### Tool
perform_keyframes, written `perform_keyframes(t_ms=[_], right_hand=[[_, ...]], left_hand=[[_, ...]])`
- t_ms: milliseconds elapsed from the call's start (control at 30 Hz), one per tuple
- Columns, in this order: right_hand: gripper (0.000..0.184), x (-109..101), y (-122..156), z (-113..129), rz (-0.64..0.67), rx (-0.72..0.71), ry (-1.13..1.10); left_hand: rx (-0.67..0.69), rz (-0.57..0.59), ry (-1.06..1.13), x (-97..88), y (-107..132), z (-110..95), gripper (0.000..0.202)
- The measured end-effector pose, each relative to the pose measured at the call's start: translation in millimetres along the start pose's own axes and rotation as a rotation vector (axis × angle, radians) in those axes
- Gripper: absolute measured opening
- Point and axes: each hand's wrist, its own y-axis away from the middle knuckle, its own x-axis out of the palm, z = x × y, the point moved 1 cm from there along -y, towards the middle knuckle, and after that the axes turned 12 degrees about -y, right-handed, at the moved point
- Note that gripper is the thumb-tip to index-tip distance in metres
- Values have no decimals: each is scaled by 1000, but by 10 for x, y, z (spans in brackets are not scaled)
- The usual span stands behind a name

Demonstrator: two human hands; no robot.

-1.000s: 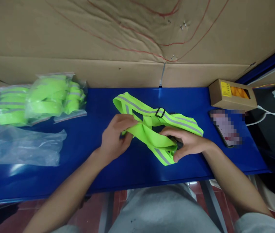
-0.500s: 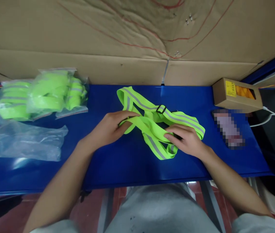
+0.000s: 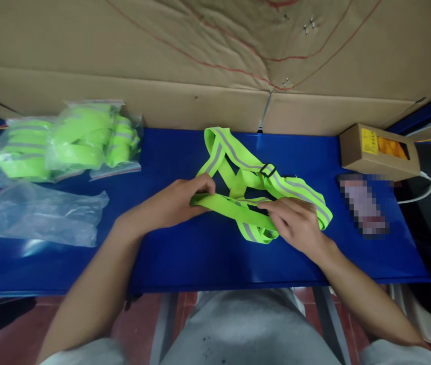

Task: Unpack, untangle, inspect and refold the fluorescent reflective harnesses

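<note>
A neon green strap harness with grey reflective stripes point(image 3: 238, 175) lies tangled on the blue table point(image 3: 207, 253), with a black buckle point(image 3: 267, 170) near its middle. My left hand point(image 3: 175, 200) pinches the left end of a green band between thumb and fingers. My right hand point(image 3: 295, 223) rests on the right part of the same band, fingers curled and pressing it against the table.
Bagged green harnesses point(image 3: 67, 142) sit at the back left, with an empty clear plastic bag point(image 3: 40, 213) in front of them. A cardboard box point(image 3: 378, 151) and a phone point(image 3: 363, 205) lie at the right. A cardboard wall point(image 3: 200, 61) backs the table.
The harness has shifted a little to the right and back. My left hand has drawn one band out straighter, and my right hand has moved onto it from the lower loop.
</note>
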Motion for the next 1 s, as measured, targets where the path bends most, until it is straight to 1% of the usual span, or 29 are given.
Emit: perform_keyframes(t_ms=[133, 167, 233, 267, 300, 367, 400, 433, 467, 500, 533, 667, 733, 800, 833, 933, 967, 1000], right_hand=[[31, 8, 7, -9, -16, 65, -42], [30, 5, 0, -10, -27, 87, -58], [28, 2, -19, -6, -10, 138, -98], [32, 5, -29, 1, 18, 156, -109], [44, 11, -36, 11, 59, 164, -112], [81, 35, -41, 42, 152, 148, -95], [95, 48, -39, 61, 188, 139, -88], [102, 61, -36, 80, 211, 135, -88], [103, 69, -34, 98, 220, 136, -96], [97, 72, -34, 114, 213, 137, -109], [88, 67, -35, 127, 191, 133, -125], [38, -18, -39, 110, 51, 121, -219], [23, -74, -35, 75, 16, 127, -262], [23, -115, -30, 44, 31, 141, -254], [28, -127, -29, 33, 58, 159, -229], [57, -119, -27, 29, 174, 202, -181], [60, -105, -27, 33, 205, 198, -191], [57, -89, -28, 39, 221, 186, -211]], left_hand=[[7, -19, -24, 27, 12, -44, 60], [14, -18, -16, 18, 16, -54, 66], [30, -26, 13, -16, 24, -68, 66], [38, -35, 35, -34, 26, -74, 64], [46, -44, 60, -50, 27, -81, 60], [63, -65, 121, -65, 20, -105, 54], [68, -79, 152, -63, 14, -122, 50], [70, -96, 181, -54, 5, -141, 46], [72, -115, 208, -41, -4, -160, 42], [73, -132, 232, -26, -14, -180, 40], [76, -146, 254, -11, -23, -197, 37], [107, -184, 309, 17, -39, -237, 33], [100, -193, 315, 6, -34, -234, 36], [90, -193, 308, -6, -28, -218, 39], [87, -198, 300, -10, -26, -205, 40], [69, -252, 285, -3, -31, -162, 37], [59, -269, 292, 5, -36, -152, 35], [50, -281, 305, 15, -42, -146, 35]])
